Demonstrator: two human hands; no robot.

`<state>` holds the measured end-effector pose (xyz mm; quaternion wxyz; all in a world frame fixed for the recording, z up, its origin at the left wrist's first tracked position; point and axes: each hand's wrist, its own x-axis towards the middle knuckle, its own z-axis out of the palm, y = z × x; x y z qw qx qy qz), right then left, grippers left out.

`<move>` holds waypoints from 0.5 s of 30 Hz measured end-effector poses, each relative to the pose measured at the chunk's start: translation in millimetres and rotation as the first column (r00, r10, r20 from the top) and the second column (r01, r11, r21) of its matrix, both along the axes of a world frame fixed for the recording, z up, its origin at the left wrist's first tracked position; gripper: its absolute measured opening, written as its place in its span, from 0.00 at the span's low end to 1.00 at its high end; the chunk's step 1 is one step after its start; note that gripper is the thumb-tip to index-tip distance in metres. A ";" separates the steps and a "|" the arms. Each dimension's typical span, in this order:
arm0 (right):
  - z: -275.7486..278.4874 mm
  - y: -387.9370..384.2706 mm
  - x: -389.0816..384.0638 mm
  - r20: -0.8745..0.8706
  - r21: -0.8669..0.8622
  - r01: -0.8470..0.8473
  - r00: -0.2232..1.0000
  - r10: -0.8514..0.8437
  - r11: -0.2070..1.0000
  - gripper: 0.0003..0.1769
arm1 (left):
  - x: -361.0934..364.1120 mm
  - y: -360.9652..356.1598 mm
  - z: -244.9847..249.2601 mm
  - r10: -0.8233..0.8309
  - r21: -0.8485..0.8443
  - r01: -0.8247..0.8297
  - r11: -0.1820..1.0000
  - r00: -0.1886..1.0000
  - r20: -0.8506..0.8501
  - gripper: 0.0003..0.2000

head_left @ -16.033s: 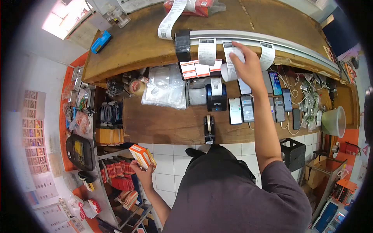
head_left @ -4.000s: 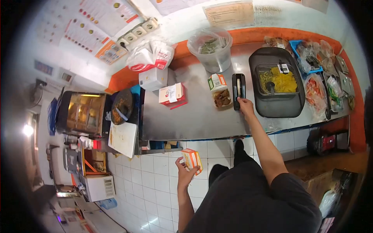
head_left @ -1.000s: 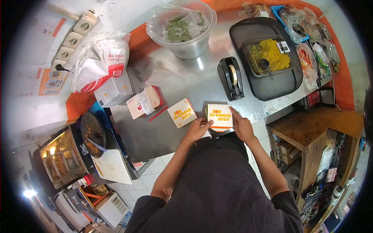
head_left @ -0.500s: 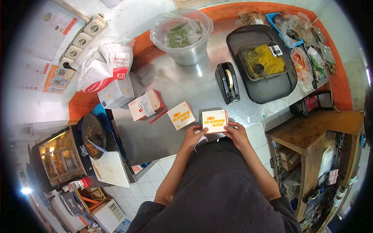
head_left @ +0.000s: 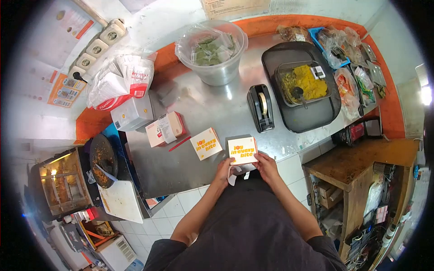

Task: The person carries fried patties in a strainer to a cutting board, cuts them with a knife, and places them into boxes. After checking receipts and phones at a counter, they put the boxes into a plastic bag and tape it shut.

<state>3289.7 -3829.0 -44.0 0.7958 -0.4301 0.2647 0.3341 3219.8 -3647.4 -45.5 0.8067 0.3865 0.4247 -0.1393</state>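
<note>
A small white food box (head_left: 242,150) with orange and yellow lettering is between my hands at the table's front edge, its lid down. My left hand (head_left: 224,171) grips the box's lower left corner, and a white paper slip (head_left: 232,176) hangs beside those fingers. On the other side, the fingers of my right hand (head_left: 266,167) close on the lower right corner. Just left of it lies a second box (head_left: 206,144) with the same print. Farther left sits a third box (head_left: 166,129) with a paper slip across it, and a red pen-like stick (head_left: 180,143) is near it.
On the steel table (head_left: 181,167) stand a black tape dispenser (head_left: 261,108), a plastic-lined bucket (head_left: 211,54) of green leaf-like pieces, and a black tray (head_left: 316,118) bearing a container of yellow food (head_left: 309,83). A wooden cabinet (head_left: 357,158) is at the right.
The view has tilted a little, so the table's things appear shifted. Both hands still hold the box, and more of the white slip shows below my left hand.
</note>
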 end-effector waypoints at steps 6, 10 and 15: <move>-22.7 2.5 5.1 0.078 0.046 0.116 0.990 -0.119 0.992 0.16 | -5.6 -8.5 -32.0 -0.147 0.472 0.032 0.881 0.967 0.208 0.18; -27.1 -3.3 9.2 0.264 -0.147 -0.025 0.962 0.063 0.989 0.16 | 1.3 -4.1 14.0 -0.487 0.939 0.277 0.203 0.860 -0.149 0.25; -28.6 -12.2 23.1 0.361 -0.665 -0.101 0.824 0.436 0.740 0.15 | 29.5 -4.1 46.1 -0.695 0.907 0.227 -0.355 0.584 -0.419 0.31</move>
